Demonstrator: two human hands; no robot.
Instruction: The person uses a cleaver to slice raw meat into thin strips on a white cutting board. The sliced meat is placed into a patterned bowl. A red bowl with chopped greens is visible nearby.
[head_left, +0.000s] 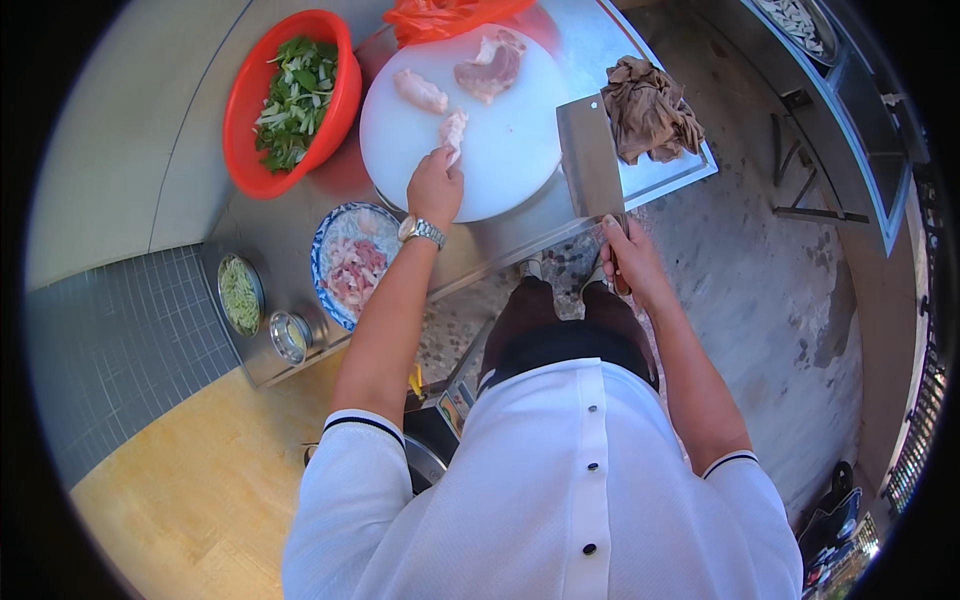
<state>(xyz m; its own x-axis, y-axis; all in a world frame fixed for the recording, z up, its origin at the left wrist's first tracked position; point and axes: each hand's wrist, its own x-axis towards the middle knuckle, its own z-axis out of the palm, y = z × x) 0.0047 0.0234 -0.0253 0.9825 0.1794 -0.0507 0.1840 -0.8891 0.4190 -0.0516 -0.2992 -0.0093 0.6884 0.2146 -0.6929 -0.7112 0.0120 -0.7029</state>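
Observation:
My left hand (436, 186), with a metal wristwatch on its wrist, grips the near end of a narrow piece of raw meat (453, 130) over the round white cutting board (517, 161). Two more pieces lie on the board: a pale one (421, 91) at the left and a larger pink one (492, 66) towards the far edge. My right hand (630, 255) is closed around the handle of a cleaver (590, 157). Its broad blade is held off the board's right side, near a crumpled brown cloth (651, 111).
A red plastic basin (236, 150) of chopped greens stands at the upper left. Nearer are a blue-rimmed bowl (316, 255) of cut meat and two small metal bowls (259, 289), (281, 345). An orange-red plastic bag (450, 16) touches the board's far side.

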